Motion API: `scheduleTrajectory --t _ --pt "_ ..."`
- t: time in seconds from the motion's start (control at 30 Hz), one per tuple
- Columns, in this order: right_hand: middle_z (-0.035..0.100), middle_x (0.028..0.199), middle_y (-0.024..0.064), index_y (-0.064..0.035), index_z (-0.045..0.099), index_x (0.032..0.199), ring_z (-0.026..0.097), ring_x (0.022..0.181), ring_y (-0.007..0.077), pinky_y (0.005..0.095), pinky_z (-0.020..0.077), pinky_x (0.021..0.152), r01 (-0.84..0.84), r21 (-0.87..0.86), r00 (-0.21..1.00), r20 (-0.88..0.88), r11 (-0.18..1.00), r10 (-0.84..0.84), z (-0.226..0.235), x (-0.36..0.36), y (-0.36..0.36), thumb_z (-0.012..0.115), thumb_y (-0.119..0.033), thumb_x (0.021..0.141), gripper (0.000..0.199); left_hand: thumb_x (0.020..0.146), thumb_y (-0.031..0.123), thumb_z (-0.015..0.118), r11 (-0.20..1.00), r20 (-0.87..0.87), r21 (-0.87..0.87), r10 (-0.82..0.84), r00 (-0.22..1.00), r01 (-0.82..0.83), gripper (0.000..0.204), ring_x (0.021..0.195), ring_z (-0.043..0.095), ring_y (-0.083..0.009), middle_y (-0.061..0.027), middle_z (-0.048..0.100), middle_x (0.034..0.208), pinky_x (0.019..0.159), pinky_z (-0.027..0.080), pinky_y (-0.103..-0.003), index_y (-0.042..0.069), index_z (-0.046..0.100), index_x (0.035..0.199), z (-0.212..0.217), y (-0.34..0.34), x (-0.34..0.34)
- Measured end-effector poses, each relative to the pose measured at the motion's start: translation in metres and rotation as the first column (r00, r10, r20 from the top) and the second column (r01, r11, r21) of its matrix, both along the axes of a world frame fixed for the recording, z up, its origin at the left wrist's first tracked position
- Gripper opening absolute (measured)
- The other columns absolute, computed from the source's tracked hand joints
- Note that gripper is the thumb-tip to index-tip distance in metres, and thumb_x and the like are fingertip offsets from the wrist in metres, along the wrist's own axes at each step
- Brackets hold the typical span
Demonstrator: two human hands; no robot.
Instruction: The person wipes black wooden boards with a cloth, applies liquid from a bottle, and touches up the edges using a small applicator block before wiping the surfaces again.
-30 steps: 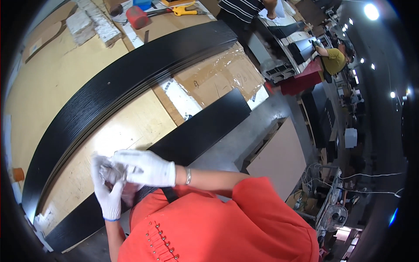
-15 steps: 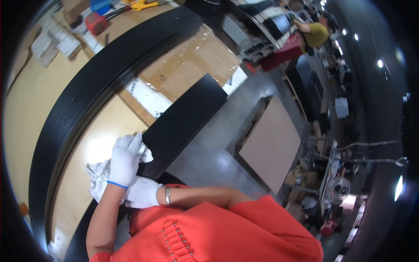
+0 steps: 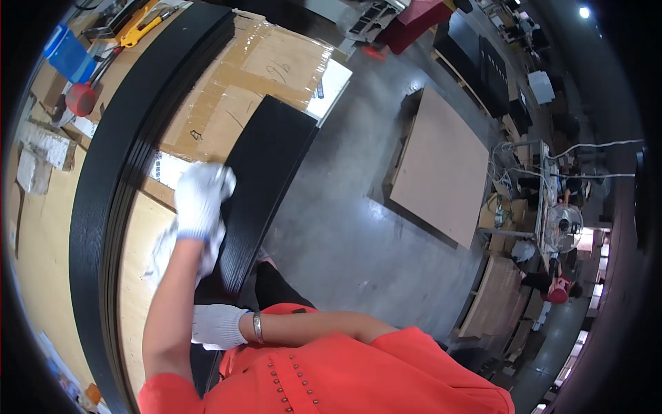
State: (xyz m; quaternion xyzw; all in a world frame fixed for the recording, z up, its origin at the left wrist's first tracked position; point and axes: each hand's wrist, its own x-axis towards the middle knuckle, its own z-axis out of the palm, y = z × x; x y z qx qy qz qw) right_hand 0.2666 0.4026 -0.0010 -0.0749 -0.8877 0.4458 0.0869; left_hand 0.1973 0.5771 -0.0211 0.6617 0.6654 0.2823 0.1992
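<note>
A long black board (image 3: 265, 152) with a grained surface runs from near my body away from me. My left hand (image 3: 201, 196), in a white knitted glove, is closed on a crumpled white cloth (image 3: 162, 255) at the board's left side. Part of the cloth hangs below the wrist over the pale tabletop. My right hand (image 3: 219, 326), gloved too, lies across the near part of the board with its fingers bent over the left edge. Its fingertips are hidden.
A stack of black boards (image 3: 103, 207) stretches along the left. Beyond lie a taped cardboard box (image 3: 241, 76), a blue container (image 3: 69, 55) and a yellow-handled tool (image 3: 141, 29). A large flat panel (image 3: 441, 165) sits low on the grey floor (image 3: 331, 228) to the right.
My left hand has moved farther away along the board with the cloth. My right hand has shifted slightly nearer my body. The view has swung, bringing more tabletop tools into sight.
</note>
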Motion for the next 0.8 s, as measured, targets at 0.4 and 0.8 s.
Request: scheduleTrajectory --t 0.4,0.8 --pt "0.068 0.124 0.0141 -0.0042 0.072 0.109 0.059 0.123 0.0327 0.0422 0.0428 0.110 0.041 0.061 0.987 -0.157 0.997 -0.031 -0.007 -0.004 -0.001 0.067 -0.020 0.079 0.034 0.095 0.018 0.059 0.998 -0.071 -0.053 0.031 0.997 -0.035 0.022 0.078 0.066 -0.0380 -0.0190 0.069 0.086 0.072 0.052 -0.043 0.001 0.072 0.098 -0.002 -0.011 -0.012" --pt "0.041 0.155 0.0196 -0.0071 0.051 0.146 0.027 0.150 0.0393 0.0574 0.0188 0.123 -0.271 0.318 0.940 0.293 0.908 0.178 0.023 -0.007 0.011 0.068 -0.049 0.086 0.075 0.096 0.002 0.062 0.567 0.709 -0.323 0.675 0.203 -0.757 0.012 0.086 0.066 -0.0112 -0.0049 0.072 0.096 0.079 0.053 -0.026 -0.002 0.070 0.103 0.107 -0.316 -0.117"
